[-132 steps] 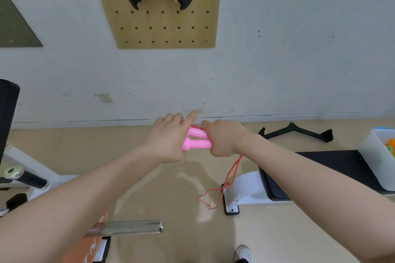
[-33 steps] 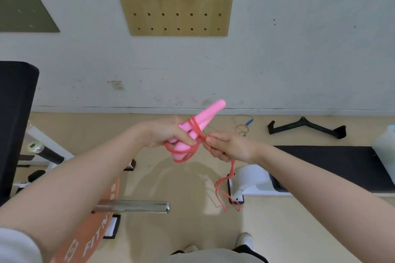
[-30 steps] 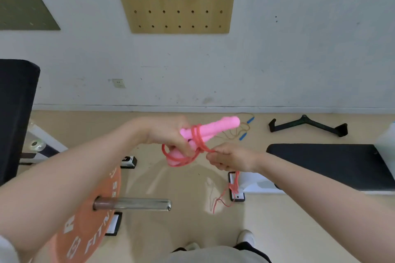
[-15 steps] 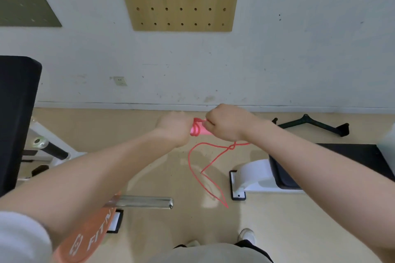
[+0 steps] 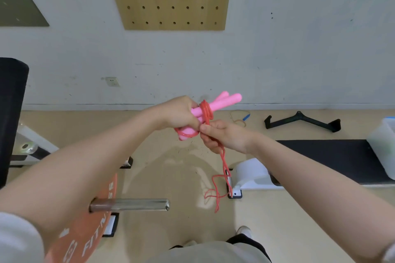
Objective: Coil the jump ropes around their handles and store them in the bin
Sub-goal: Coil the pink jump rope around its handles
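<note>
My left hand grips two pink jump rope handles held side by side, their free ends pointing up and to the right. Several turns of red rope are wound around the handles next to my fingers. My right hand pinches the rope just below the handles. The loose rope tail hangs from that hand down to the floor. A translucent white bin stands at the right edge on a black bench. Another rope with a blue handle lies on the floor by the wall.
A barbell sleeve with an orange weight plate lies at the lower left. The black bench pad and its white base are on the right. A black cable-row handle lies near the wall.
The handles have tilted up to the right and more turns of rope sit on them. My right hand has come down from over the handles to below them, pulling the rope.
</note>
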`<state>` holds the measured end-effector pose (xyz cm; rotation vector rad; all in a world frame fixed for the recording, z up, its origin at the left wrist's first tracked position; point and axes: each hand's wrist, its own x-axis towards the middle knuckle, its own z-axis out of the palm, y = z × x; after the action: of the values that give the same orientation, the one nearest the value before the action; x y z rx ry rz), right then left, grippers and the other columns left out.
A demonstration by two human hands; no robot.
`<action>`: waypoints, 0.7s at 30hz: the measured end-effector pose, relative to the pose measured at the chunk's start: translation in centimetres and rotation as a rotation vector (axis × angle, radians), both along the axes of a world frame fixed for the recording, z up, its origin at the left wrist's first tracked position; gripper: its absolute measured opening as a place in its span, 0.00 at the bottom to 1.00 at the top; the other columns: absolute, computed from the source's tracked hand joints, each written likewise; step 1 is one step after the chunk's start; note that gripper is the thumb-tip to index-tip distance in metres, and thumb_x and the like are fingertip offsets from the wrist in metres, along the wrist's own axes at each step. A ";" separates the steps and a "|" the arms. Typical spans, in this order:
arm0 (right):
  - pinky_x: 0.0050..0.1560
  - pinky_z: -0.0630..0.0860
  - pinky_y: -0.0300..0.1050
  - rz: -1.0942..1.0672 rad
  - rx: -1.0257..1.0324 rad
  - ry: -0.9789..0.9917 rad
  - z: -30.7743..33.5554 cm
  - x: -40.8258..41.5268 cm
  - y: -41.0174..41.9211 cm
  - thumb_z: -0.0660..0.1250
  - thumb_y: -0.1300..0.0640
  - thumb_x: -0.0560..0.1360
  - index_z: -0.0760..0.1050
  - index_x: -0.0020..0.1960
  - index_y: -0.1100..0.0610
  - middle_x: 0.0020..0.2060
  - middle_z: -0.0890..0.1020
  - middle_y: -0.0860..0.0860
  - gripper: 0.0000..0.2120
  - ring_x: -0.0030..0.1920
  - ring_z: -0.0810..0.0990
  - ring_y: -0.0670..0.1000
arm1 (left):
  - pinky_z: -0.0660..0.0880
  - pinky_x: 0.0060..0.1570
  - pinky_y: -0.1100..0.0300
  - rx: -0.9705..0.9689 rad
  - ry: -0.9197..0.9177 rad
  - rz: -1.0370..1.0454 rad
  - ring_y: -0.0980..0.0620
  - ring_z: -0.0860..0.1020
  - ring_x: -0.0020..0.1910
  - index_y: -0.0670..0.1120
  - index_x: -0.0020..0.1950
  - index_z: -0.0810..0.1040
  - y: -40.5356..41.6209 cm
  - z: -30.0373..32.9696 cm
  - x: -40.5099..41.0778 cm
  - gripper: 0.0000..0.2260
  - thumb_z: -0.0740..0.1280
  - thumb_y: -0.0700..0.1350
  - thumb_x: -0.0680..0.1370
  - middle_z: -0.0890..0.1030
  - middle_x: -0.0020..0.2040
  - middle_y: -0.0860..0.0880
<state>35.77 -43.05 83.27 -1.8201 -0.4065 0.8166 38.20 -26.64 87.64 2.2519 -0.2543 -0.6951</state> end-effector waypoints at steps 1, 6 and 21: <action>0.32 0.66 0.40 0.049 -0.028 0.007 0.6 0.0 -0.1 0.53 0.56 0.82 0.64 0.32 0.57 0.25 0.65 0.49 0.19 0.24 0.65 0.47 | 0.68 0.27 0.64 0.014 -0.011 -0.061 0.48 0.71 0.27 0.45 0.31 0.72 0.0 0.4 -0.1 0.10 0.70 0.34 0.68 0.73 0.26 0.47; 0.36 0.71 0.37 0.201 -0.468 -0.073 -1.7 3.0 -2.4 0.62 0.49 0.77 0.66 0.29 0.54 0.24 0.69 0.46 0.19 0.28 0.69 0.46 | 0.65 0.31 0.62 0.193 -0.089 -0.310 0.53 0.70 0.28 0.46 0.35 0.76 -0.5 1.9 -0.7 0.06 0.73 0.41 0.68 0.74 0.29 0.51; 0.28 0.61 0.41 0.207 -0.717 -0.529 7.3 4.7 -2.3 0.58 0.53 0.77 0.70 0.33 0.59 0.27 0.70 0.51 0.17 0.30 0.68 0.52 | 0.70 0.40 0.58 0.975 -0.360 -0.274 0.47 0.74 0.42 0.46 0.51 0.77 -5.3 -0.1 2.8 0.09 0.58 0.44 0.78 0.70 0.36 0.52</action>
<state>40.48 -45.37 90.53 -2.7146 -0.7100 0.6479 41.05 -31.94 87.54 3.3291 -0.4777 -0.6135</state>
